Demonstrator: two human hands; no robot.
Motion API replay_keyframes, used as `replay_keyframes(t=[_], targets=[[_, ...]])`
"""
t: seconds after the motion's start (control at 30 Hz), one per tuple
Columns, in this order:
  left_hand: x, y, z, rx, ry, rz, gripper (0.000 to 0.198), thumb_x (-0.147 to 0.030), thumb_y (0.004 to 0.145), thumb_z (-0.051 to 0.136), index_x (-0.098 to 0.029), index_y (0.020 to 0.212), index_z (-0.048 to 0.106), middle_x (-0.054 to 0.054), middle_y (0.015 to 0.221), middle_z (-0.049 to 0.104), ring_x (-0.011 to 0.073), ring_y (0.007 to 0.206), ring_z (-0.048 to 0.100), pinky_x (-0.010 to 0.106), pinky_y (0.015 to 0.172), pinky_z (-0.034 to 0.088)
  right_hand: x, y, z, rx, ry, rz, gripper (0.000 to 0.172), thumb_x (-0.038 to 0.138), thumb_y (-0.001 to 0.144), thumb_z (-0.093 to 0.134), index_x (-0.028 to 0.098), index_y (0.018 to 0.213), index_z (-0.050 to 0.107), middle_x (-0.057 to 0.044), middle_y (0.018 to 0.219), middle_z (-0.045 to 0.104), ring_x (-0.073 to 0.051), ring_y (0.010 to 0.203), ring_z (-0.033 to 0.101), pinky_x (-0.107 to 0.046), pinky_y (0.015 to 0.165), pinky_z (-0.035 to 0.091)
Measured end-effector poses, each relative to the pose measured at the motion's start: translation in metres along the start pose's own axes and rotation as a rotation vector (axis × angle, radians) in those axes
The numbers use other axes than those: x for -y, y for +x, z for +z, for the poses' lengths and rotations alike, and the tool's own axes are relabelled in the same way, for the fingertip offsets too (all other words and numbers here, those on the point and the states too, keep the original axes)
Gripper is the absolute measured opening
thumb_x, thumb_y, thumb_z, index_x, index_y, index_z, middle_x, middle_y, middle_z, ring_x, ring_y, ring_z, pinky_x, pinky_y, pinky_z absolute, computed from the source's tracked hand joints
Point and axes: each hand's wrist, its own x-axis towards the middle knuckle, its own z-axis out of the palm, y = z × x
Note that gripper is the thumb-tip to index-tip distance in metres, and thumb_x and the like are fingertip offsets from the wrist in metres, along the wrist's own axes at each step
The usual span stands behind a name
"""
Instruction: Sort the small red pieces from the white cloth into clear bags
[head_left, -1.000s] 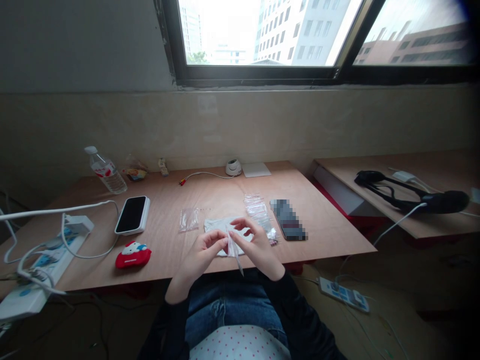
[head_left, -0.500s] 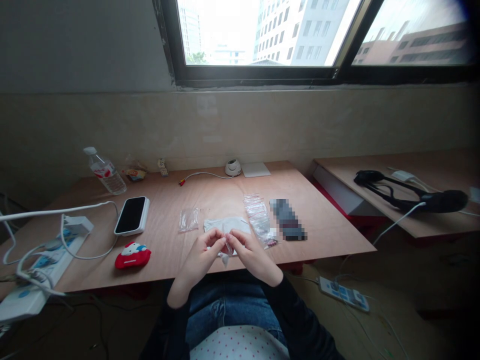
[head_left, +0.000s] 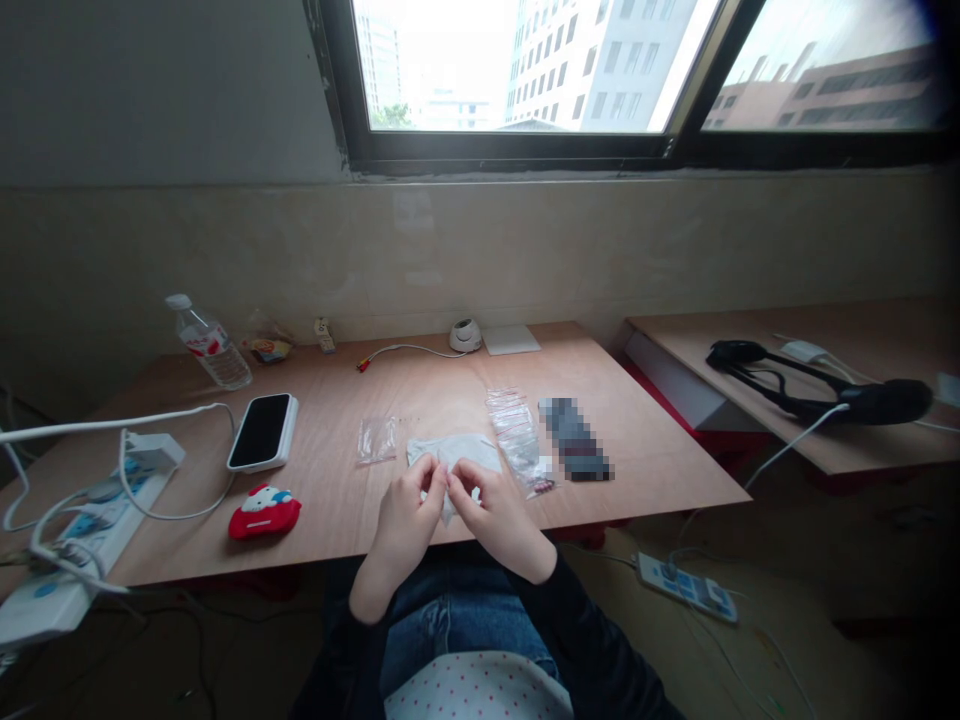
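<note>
Over the front of the table, my left hand point(head_left: 405, 510) and my right hand point(head_left: 496, 512) meet with fingertips pinched together. Between them is a small clear plastic bag point(head_left: 448, 510), mostly hidden by the fingers; its lower end hangs below them. Just beyond lies a crumpled white sheet point(head_left: 454, 450), whether cloth or plastic I cannot tell. Flat on the table to its left is a clear plastic bag point(head_left: 377, 440). Several clear zip bags point(head_left: 514, 430) lie overlapped in a row to its right, with small reddish items at their near end.
A blurred-out dark object point(head_left: 576, 440) lies at the right. On the left are a white-cased phone point(head_left: 262, 432), a red pouch point(head_left: 265, 512), a power strip point(head_left: 112, 540) with cables and a water bottle point(head_left: 208, 342). A dome camera point(head_left: 465, 336) stands at the back.
Both hands have turned inward and closed nearer together. The small bag, with something reddish in it, showed more before and is now largely covered by the fingers.
</note>
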Motion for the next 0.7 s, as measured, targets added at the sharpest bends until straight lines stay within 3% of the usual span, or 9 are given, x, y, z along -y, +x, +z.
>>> replay_keyframes(t=[0.3, 0.53, 0.7], targets=[[-0.005, -0.003, -0.002, -0.053, 0.326, 0.074, 0.030, -0.036, 0.090, 0.038, -0.021, 0.065, 0.043, -0.001, 0.060, 0.053, 0.0141, 0.057, 0.050, 0.024, 0.055, 0.030, 0.005, -0.002, 0.005, -0.063, -0.190, 0.006, 0.027, 0.030, 0.087, 0.042, 0.020, 0.062, 0.044, 0.002, 0.057, 0.049, -0.013, 0.054, 0.046, -0.024, 0.053, 0.030], [-0.011, -0.004, -0.006, -0.056, 0.440, 0.066, 0.030, -0.035, 0.089, 0.038, -0.021, 0.064, 0.045, -0.002, 0.056, 0.051, 0.0142, 0.054, 0.050, 0.025, 0.055, 0.031, -0.005, 0.003, -0.004, -0.238, -0.200, 0.096, 0.024, 0.032, 0.087, 0.041, 0.021, 0.067, 0.049, 0.001, 0.059, 0.054, -0.014, 0.056, 0.050, -0.024, 0.054, 0.032], [-0.009, -0.002, -0.004, -0.271, 0.502, 0.103, 0.005, -0.025, 0.082, 0.050, -0.021, 0.080, 0.054, 0.001, 0.082, 0.063, 0.0168, 0.071, 0.057, 0.029, 0.069, 0.038, 0.001, -0.002, 0.003, -0.231, -0.196, 0.110, 0.021, 0.031, 0.084, 0.046, 0.021, 0.067, 0.051, 0.001, 0.062, 0.057, -0.014, 0.056, 0.053, -0.024, 0.054, 0.032]])
